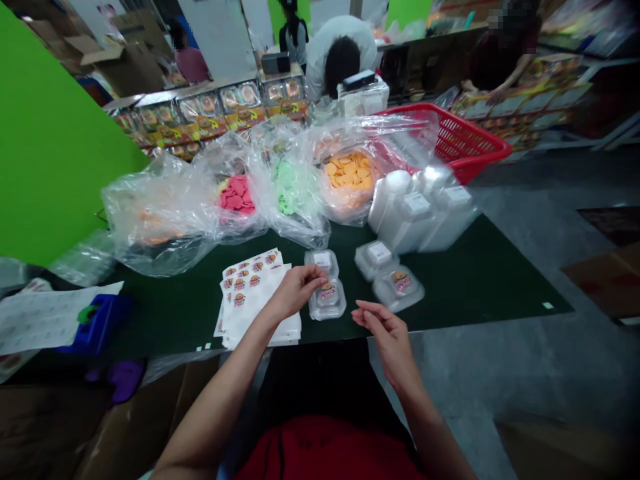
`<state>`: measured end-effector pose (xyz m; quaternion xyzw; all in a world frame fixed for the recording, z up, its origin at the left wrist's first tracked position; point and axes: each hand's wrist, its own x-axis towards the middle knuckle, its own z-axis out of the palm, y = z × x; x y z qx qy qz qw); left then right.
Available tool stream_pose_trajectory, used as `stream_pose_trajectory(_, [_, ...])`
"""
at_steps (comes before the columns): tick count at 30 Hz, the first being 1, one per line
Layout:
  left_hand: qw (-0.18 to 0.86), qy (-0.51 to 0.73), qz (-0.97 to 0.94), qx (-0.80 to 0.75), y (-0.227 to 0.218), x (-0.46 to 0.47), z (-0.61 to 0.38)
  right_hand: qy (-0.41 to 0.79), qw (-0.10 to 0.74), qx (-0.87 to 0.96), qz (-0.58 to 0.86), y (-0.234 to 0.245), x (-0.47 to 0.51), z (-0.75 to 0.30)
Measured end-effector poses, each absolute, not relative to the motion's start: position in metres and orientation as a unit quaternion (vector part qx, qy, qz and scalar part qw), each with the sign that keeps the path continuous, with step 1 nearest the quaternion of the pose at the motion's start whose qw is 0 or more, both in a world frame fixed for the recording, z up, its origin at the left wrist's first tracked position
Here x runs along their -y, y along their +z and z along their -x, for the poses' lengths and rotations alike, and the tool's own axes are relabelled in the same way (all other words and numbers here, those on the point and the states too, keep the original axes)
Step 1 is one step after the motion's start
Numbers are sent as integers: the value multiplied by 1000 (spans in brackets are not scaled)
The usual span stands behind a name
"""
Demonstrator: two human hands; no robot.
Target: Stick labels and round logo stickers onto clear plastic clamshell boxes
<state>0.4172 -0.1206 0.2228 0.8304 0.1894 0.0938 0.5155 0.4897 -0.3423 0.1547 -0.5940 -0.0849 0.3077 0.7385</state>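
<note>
1. The left hand [298, 293] has its thumb and index fingertips drawn together at the upper edge of a small, colourful burger-print sticker [328, 291]; whether the fingers grip it, I cannot tell.
2. The right hand [386, 327] hovers at the bench's front edge, palm turned inward, its fingers loosely curled with a slight gap to the thumb; nothing shows between them.
3. Under the left fingertips, near the bench's front edge, lies a clear plastic two-part container [315, 308]. A white rectangular label [321, 259] marks its far part; the sticker is over the near part.
4. Just left of that container, reaching the front edge, is a loose pile of white paper sheets [263, 313], printed with burger stickers along the far and left portions.
5. To the right of the container, beyond the right hand, sits a second clear two-part container [410, 301], set at a slant, with a white label and a burger sticker.
6. Behind it, toward the far right corner, clear containers stand in a close-packed stack [407, 230].
7. Along the far edge of the dark green bench [480, 280] lie clear plastic bags of pinkish-red pieces [238, 196], pale green pieces [287, 190] and orange discs [350, 172].
8. Past the far edge is a red plastic lattice basket [475, 143].
</note>
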Motion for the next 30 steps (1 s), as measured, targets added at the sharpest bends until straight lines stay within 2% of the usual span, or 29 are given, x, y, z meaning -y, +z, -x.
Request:
stream_pose_trajectory(7, [508,84,-834,-199,208,119,-419,260,705,170,637,165,326,-490])
stream_pose_trajectory(12, [462,97,-861,-192,202,121,-416,123,573,368,721,163,305,-488])
stream_pose_trajectory(16, [400,172,-882,-182,192,126,-411,77,500,416,756,154,301,-486])
stream_pose_trajectory(21, [424,294,-813,-269,172,129,-405,56,495,394,773,150,298,-479])
stream_pose_trajectory(27, [480,339,-726,-357,153,138,-375,43,448,349,822,143,260,-462])
stream_pose_trajectory(30, [492,331,-707,-385,144,143,-354,71,496,328,801,139,254,-459])
